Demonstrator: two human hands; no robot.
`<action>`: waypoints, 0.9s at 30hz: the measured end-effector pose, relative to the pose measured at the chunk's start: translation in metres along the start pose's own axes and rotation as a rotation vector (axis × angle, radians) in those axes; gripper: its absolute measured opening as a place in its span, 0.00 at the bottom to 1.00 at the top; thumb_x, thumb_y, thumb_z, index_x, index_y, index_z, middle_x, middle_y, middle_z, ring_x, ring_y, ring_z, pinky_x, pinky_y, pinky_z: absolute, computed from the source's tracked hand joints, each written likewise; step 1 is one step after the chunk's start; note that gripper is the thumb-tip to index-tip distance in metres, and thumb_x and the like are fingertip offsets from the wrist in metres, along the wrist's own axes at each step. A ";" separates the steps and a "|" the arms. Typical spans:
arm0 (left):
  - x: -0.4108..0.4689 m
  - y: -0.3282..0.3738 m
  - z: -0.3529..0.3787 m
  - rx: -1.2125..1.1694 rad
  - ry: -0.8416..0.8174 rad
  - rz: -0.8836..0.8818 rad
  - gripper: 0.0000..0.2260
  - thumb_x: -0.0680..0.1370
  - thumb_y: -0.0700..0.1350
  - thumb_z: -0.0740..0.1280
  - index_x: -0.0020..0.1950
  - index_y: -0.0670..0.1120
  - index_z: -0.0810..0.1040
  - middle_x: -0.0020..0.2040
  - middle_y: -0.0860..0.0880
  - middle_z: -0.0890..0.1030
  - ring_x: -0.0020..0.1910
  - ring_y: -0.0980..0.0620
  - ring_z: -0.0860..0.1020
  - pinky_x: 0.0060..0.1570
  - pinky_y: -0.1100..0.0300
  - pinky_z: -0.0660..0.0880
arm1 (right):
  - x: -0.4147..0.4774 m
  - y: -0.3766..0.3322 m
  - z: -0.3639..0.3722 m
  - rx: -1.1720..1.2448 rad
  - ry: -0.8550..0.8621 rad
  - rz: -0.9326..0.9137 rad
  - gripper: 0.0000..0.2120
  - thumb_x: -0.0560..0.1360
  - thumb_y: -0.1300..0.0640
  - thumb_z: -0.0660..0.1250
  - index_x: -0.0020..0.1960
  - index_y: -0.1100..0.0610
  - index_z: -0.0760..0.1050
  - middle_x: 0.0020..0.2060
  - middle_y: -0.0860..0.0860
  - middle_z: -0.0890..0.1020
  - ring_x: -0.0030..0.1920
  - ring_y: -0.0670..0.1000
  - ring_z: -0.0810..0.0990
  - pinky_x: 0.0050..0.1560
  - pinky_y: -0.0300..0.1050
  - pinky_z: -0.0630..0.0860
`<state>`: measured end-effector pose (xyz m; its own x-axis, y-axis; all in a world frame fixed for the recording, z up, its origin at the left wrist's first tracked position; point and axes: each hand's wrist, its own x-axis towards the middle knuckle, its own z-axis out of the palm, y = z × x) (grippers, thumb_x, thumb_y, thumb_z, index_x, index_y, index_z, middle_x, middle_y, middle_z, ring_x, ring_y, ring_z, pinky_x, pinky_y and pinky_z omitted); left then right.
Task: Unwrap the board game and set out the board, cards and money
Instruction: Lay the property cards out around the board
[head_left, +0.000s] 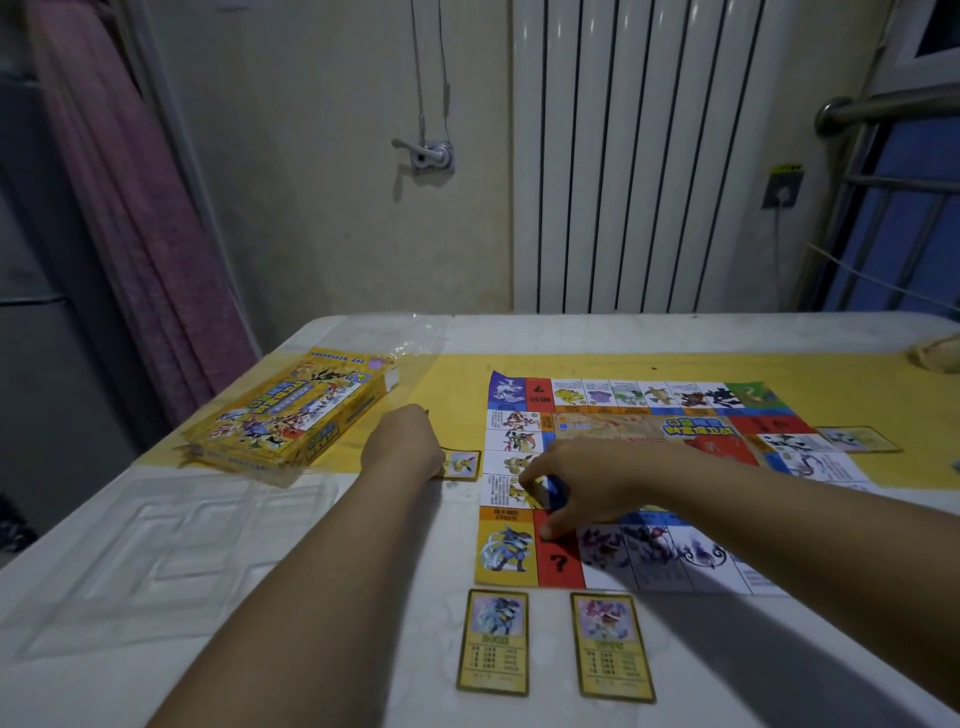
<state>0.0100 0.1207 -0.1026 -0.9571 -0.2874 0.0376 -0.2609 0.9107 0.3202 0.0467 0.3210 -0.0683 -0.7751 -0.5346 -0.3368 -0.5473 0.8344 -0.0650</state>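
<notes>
Cards lay nearest: a near-left card (492, 642) and a near-right card (613, 647), face up on the worktop (249, 571) just off the board's (558, 564) near edge and close beneath both forearms. An arm drawn back carelessly could have swept either one askew.

The board lay flat. The right hand (587, 480) was over its near-left part, with its fingers curled round a small blue-and-yellow stack (555, 491), probably more cards, and one fingertip down on a red square. The board looked like thin paper, so it would likely have slid or buckled if that hand had dragged across it. Every card lined up along its edges would then have sat out of register.

Just off the board's left edge, the left hand (400, 441) rested at the end of a side card (464, 464). Its fingers were hidden, so it could not be told whether it pinched or merely pressed that card. Let go crooked, the card might have overlapped the board.

Farther left of the board sat the box (291, 410), with loose clear wrapper (410, 338) touching it, near the worktop's corner. A nudge there could have sent both off the edge. Just beyond the board's right edge lay a far card (857, 439). No money could be seen laid out.
</notes>
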 end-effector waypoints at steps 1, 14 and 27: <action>0.000 -0.001 0.000 0.002 -0.001 -0.001 0.15 0.73 0.39 0.68 0.59 0.43 0.76 0.56 0.45 0.78 0.53 0.45 0.77 0.41 0.59 0.70 | 0.000 0.000 0.000 -0.002 0.001 0.000 0.33 0.74 0.42 0.66 0.75 0.47 0.59 0.71 0.53 0.65 0.69 0.56 0.66 0.67 0.53 0.65; 0.001 0.000 -0.006 0.047 -0.003 -0.016 0.07 0.73 0.40 0.69 0.44 0.43 0.71 0.44 0.45 0.74 0.42 0.47 0.72 0.35 0.58 0.68 | -0.001 0.000 0.001 -0.003 -0.004 0.004 0.33 0.74 0.41 0.66 0.75 0.47 0.59 0.71 0.52 0.64 0.70 0.56 0.65 0.68 0.54 0.65; -0.055 0.016 -0.060 -1.479 -0.406 -0.102 0.13 0.78 0.31 0.53 0.54 0.41 0.73 0.47 0.41 0.82 0.42 0.48 0.81 0.39 0.56 0.79 | -0.023 0.009 -0.016 0.226 0.149 0.004 0.33 0.76 0.42 0.64 0.76 0.47 0.55 0.73 0.50 0.64 0.71 0.53 0.65 0.69 0.50 0.62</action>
<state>0.0664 0.1338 -0.0424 -0.9764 -0.0070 -0.2156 -0.2053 -0.2776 0.9385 0.0544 0.3386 -0.0462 -0.8241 -0.5315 -0.1961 -0.4732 0.8361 -0.2777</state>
